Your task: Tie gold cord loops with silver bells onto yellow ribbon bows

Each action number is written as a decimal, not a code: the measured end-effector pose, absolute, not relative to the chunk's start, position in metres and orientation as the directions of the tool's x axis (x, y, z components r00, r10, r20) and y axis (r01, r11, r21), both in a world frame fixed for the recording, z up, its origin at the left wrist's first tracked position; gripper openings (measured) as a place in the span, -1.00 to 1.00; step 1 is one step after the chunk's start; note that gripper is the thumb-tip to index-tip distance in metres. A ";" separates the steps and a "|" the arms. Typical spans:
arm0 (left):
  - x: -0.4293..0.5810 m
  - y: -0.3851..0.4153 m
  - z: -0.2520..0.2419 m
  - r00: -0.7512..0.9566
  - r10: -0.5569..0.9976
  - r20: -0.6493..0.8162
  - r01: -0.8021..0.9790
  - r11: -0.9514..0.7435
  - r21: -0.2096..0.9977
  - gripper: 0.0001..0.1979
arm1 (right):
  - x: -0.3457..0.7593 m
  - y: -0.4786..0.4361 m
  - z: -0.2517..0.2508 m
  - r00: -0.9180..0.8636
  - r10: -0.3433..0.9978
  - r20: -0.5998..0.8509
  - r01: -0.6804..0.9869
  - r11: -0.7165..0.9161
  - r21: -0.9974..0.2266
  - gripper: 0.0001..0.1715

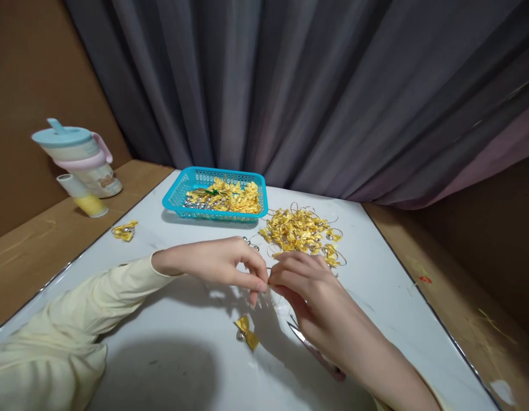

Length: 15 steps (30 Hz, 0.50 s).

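My left hand [230, 264] and my right hand [309, 285] meet over the middle of the white table, thumbs and forefingers pinched together. A thin cord shows faintly between the fingertips; most of it is hidden. Just below them is a yellow ribbon bow [246, 332] with a small silver bell; whether the cord joins it I cannot tell. Scissors [315, 351] lie partly under my right hand, blades pointing away. Beyond that hand is a heap of yellow bows [296, 228] with bells and cord loops. A few loose bells [252, 244] sit behind my left hand.
A blue plastic basket [215, 216] at the back holds yellow bows and silver bells. One bow [125, 230] lies at the left. A lidded cup [82, 154] and a spool of yellow thread [88, 204] stand on the brown ledge. A grey curtain [247, 85] hangs behind.
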<state>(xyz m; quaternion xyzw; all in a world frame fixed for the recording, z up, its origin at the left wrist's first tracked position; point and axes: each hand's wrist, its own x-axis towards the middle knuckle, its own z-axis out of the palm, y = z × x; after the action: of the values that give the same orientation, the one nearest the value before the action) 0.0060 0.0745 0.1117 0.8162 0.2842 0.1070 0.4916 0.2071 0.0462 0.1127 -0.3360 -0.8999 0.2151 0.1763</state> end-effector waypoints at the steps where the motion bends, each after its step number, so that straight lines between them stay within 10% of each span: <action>1: 0.006 0.074 0.112 0.807 0.581 -0.103 0.365 -0.354 0.861 -0.81 | 0.206 0.045 0.112 -0.707 0.675 0.210 0.514 0.695 -0.503 -0.62; 11: -0.003 0.077 0.119 0.609 0.793 -0.007 0.449 -0.337 0.828 -0.75 | 0.222 0.050 0.132 -0.631 0.731 0.260 0.534 0.652 -0.538 -0.64; 15: -0.005 0.061 0.089 0.625 0.736 -0.261 0.605 -0.245 0.757 -0.67 | 0.242 0.053 0.147 -0.653 0.718 0.240 0.529 0.659 -0.534 -0.71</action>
<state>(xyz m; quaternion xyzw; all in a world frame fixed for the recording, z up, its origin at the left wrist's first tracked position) -0.0051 0.0612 0.0893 0.7856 0.4267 0.0739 0.4419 0.2416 0.0532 0.1470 -0.3528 -0.8837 0.2140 0.2210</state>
